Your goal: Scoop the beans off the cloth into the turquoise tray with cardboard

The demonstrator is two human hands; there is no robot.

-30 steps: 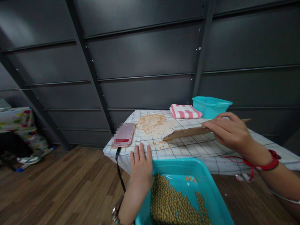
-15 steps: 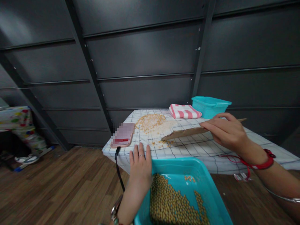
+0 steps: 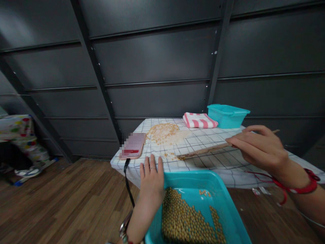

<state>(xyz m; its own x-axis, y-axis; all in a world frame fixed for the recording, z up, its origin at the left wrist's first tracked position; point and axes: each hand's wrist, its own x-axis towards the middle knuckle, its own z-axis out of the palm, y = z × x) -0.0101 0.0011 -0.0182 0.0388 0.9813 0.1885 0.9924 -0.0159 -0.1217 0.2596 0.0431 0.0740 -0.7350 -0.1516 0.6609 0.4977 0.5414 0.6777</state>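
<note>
My right hand (image 3: 259,145) pinches a flat piece of cardboard (image 3: 205,150), held low over the checked tablecloth with its left tip by a few loose beans (image 3: 169,155). Flat at the table's front edge lies my left hand (image 3: 152,179), fingers spread, its side against a turquoise tub (image 3: 220,184). The tub holds many round tan soybeans (image 3: 185,217), with a small cluster at its far end. Farther back on the cloth is a pile of pale yellow beans mixed with white grains (image 3: 165,133).
A pink-edged phone (image 3: 133,147) with a black strap lies at the table's left. At the back are a pink-and-white striped towel (image 3: 199,120) and a smaller turquoise basket (image 3: 227,117). A dark panelled wall stands behind; a person's shoe (image 3: 27,172) shows far left.
My right hand has moved right and slightly down with the cardboard, whose tip now sits lower and covers some loose beans. My left hand has stayed in place.
</note>
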